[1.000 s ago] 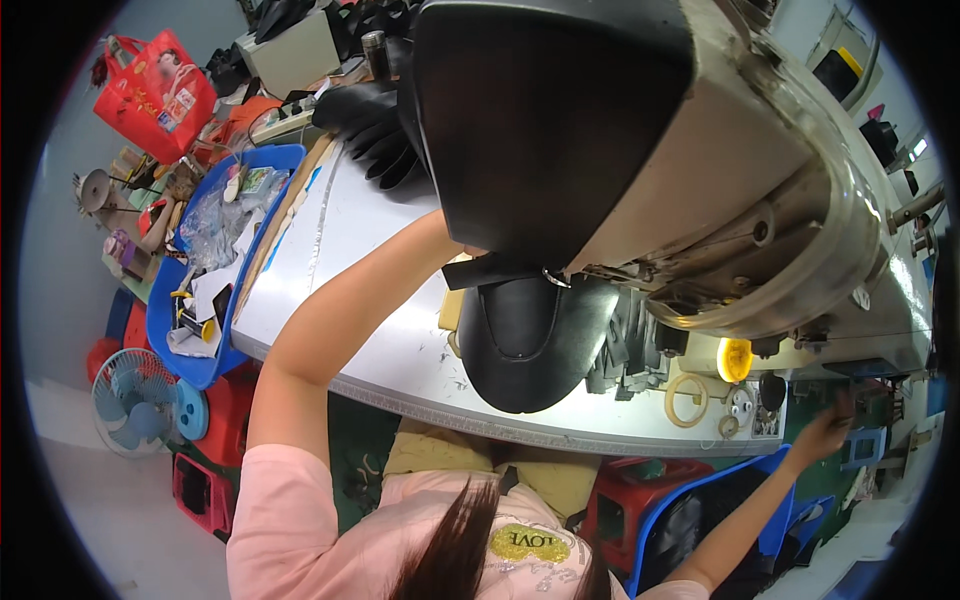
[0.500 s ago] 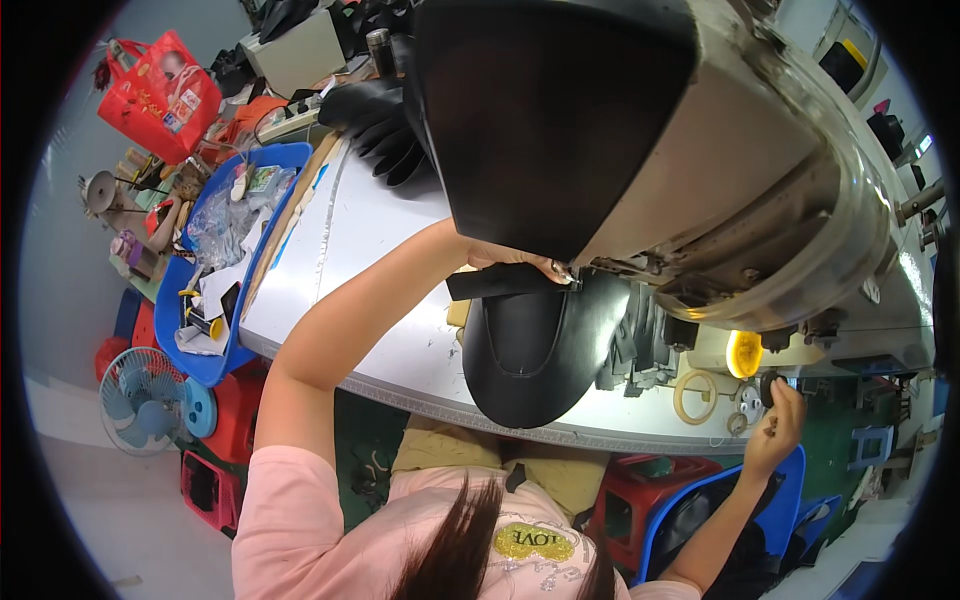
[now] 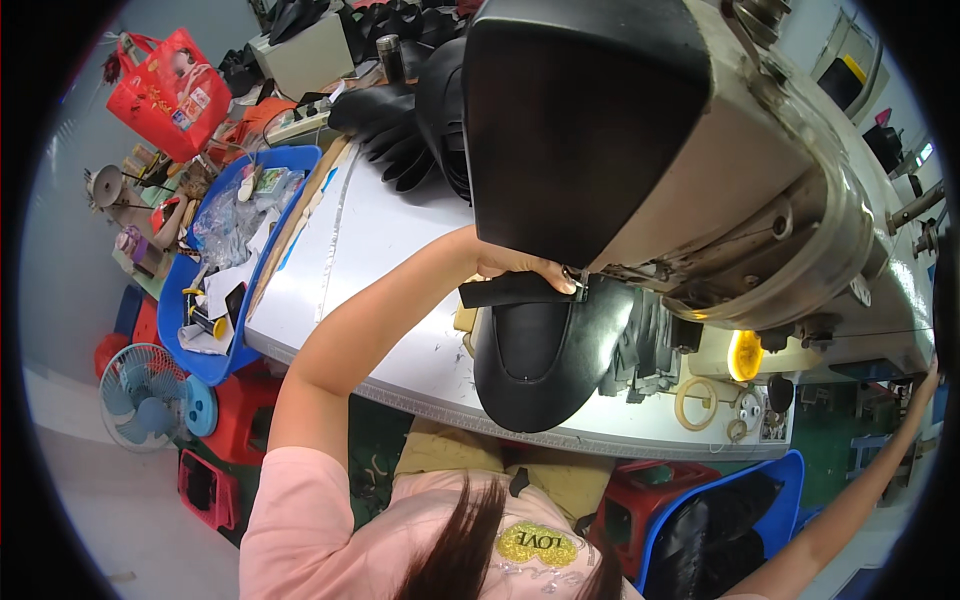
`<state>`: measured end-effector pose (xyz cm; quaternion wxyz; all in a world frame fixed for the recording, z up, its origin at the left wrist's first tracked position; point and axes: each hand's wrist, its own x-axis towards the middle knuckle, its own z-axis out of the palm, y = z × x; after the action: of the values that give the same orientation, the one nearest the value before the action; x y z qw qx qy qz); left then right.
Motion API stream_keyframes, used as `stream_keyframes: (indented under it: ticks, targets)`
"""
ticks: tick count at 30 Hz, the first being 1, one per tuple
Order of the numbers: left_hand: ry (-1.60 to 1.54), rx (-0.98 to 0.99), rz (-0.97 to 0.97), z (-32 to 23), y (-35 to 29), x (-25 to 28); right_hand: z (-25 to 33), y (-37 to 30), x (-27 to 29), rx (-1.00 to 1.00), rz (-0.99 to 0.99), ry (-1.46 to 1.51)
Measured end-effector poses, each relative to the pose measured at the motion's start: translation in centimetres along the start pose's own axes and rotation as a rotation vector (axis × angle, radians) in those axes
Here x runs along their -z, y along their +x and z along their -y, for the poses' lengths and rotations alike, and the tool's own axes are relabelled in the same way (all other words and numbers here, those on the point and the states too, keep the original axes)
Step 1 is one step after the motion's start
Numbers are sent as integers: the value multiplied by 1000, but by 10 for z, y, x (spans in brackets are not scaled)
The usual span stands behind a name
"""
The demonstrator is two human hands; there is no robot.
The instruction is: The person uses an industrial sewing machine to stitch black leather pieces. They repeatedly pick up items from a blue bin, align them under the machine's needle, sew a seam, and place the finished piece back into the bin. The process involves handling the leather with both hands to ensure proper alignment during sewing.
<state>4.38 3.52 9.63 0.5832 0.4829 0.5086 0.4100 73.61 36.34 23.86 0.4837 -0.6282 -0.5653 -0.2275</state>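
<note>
My left hand (image 3: 528, 268) is at the sewing machine's needle area, with its thumb pressed on a black strip (image 3: 510, 290). Some of its fingers are hidden behind the machine head (image 3: 580, 130). The strip lies across a larger black leather-like piece (image 3: 535, 385), which has a rounded end and a curved seam line and hangs slightly over the table's front edge. My right arm stretches out to the far right. The right hand (image 3: 934, 378) is at the dark rim of the picture beside the machine's right end, and its fingers are too hidden to read.
Grey strips (image 3: 645, 345) and a tape roll (image 3: 695, 402) lie right of the work. A yellow lamp (image 3: 745, 355) glows under the machine. Black pieces (image 3: 400, 130) are stacked behind. Blue bins (image 3: 205, 370) stand left, another (image 3: 655, 535) right. A fan (image 3: 145, 398) is far left.
My right hand has moved from beside the black knob at the table's right out to the far right. My left hand stays at the needle with the strip; the view has shifted slightly.
</note>
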Motion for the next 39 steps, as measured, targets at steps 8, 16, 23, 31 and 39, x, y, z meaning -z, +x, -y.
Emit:
stream_keyframes:
  ticks: [8,16,23,31,39]
  targets:
    - [-53,35,4,-2,6,5,-5,-17,-11,51,-86,293]
    - [-48,75,-200,-23,-4,-1,142,-146,61,4,-239,446]
    - [-242,46,-263,7,-30,-27,248,-311,82,458,213,945]
    - [-167,-390,-96,88,-107,-67,362,-438,92,44,1675,1357]
    - [65,-649,-93,59,-115,-70,397,-434,100,406,1795,1540]
